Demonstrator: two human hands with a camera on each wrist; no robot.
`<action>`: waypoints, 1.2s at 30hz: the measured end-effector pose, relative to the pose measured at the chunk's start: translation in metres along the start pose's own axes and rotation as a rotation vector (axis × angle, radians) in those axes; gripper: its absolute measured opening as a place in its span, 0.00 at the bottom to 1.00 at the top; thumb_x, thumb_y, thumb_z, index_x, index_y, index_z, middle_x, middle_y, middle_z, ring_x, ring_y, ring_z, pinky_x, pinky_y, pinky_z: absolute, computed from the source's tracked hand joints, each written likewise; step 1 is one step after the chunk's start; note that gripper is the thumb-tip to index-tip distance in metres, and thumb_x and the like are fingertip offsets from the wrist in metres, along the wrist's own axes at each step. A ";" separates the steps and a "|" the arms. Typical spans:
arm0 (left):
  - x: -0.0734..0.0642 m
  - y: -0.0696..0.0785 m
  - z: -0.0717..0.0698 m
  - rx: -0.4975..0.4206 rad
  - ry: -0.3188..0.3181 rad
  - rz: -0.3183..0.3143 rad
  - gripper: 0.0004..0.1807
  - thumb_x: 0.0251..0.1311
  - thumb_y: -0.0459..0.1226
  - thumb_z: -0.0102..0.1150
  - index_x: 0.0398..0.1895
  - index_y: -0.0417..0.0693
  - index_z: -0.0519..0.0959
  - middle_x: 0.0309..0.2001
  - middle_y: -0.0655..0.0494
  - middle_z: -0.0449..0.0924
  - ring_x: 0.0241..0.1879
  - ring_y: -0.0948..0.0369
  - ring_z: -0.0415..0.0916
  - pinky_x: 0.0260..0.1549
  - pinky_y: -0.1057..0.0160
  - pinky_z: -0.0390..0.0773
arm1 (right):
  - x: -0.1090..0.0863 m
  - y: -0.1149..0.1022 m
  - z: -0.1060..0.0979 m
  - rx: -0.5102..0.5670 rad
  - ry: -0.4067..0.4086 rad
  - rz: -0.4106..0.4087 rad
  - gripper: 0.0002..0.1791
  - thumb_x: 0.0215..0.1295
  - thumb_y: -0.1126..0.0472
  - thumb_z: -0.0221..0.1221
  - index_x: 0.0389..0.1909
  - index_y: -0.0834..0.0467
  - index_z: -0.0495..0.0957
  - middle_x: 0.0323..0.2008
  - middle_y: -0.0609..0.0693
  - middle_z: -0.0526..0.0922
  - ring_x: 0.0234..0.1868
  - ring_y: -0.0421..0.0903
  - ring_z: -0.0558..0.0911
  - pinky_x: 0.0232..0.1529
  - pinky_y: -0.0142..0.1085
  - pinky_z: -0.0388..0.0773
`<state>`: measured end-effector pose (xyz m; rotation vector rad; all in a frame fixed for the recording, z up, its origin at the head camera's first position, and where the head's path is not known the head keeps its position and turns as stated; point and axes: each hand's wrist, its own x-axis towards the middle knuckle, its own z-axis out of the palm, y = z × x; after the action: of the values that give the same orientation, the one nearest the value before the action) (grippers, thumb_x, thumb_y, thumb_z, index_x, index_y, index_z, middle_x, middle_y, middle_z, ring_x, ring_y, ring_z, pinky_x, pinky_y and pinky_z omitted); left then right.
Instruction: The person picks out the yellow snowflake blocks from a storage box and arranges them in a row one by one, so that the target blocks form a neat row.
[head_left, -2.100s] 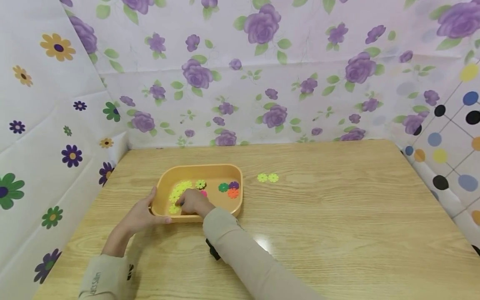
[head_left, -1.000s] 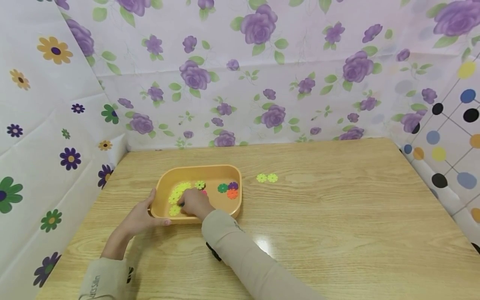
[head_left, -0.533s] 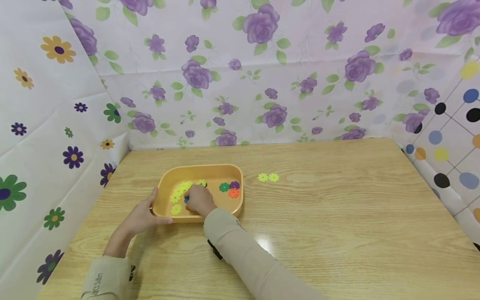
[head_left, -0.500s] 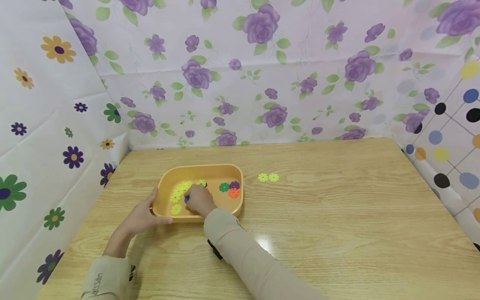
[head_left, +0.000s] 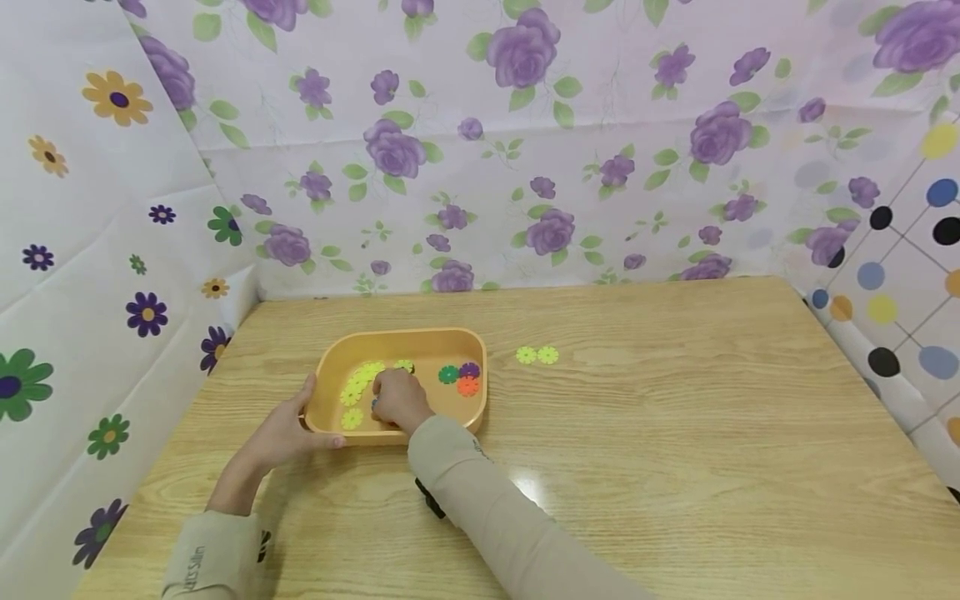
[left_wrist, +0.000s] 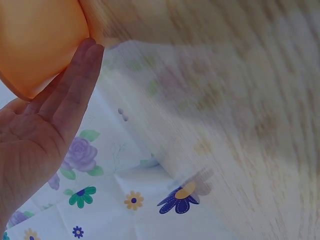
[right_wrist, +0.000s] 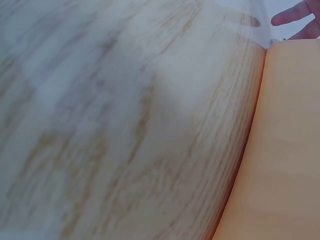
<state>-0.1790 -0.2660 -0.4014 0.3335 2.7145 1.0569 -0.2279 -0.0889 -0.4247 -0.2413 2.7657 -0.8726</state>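
In the head view, an orange tray (head_left: 408, 335) stands on the wooden table. My left hand (head_left: 281, 429) is at its left end, thumb along the front wall and fingers along the outer side. The left wrist view shows those fingers (left_wrist: 75, 90) straight against the tray wall. My right hand (head_left: 401, 398) reaches down inside, fingers curled, pinching a blue notched plastic disc (head_left: 374, 403) that mostly hides behind them. Several yellow flower-shaped discs (head_left: 352, 392) lie left of this hand. Green (head_left: 448, 374), purple (head_left: 469, 371) and orange discs (head_left: 468, 386) lie at the tray's right.
Two yellow discs (head_left: 537, 355) lie side by side on the table (head_left: 675, 433), right of the tray. Another yellow disc (head_left: 405, 365) with something dark under it is just behind my right hand. A flower-printed sheet (head_left: 480, 167) hangs along the back.
My right hand has shifted slightly right and back inside the tray, covering the pink piece seen earlier. The blue disc came into view at its fingertips, then became more hidden. The left hand stays put.
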 end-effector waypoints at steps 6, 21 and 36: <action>0.000 -0.001 0.000 -0.007 0.001 -0.005 0.65 0.39 0.47 0.72 0.67 0.29 0.35 0.65 0.25 0.46 0.62 0.39 0.53 0.56 0.43 0.57 | -0.001 0.000 0.000 0.004 0.003 0.000 0.12 0.46 0.60 0.70 0.20 0.53 0.74 0.22 0.43 0.71 0.23 0.39 0.70 0.20 0.29 0.68; 0.000 -0.002 -0.001 0.019 0.001 -0.029 0.66 0.39 0.49 0.72 0.68 0.30 0.35 0.64 0.26 0.48 0.62 0.39 0.54 0.56 0.43 0.57 | 0.006 0.002 0.000 0.191 0.088 -0.026 0.11 0.56 0.66 0.60 0.41 0.56 0.81 0.36 0.48 0.80 0.32 0.42 0.76 0.29 0.30 0.72; 0.001 0.002 -0.003 0.008 -0.005 -0.012 0.63 0.42 0.47 0.71 0.68 0.30 0.35 0.65 0.27 0.46 0.62 0.39 0.52 0.56 0.41 0.55 | 0.007 -0.008 0.004 -0.193 -0.184 -0.292 0.22 0.49 0.52 0.68 0.49 0.43 0.80 0.49 0.34 0.78 0.53 0.35 0.72 0.50 0.28 0.68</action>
<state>-0.1802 -0.2663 -0.3978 0.3209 2.7135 1.0403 -0.2327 -0.0993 -0.4246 -0.7355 2.6791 -0.6064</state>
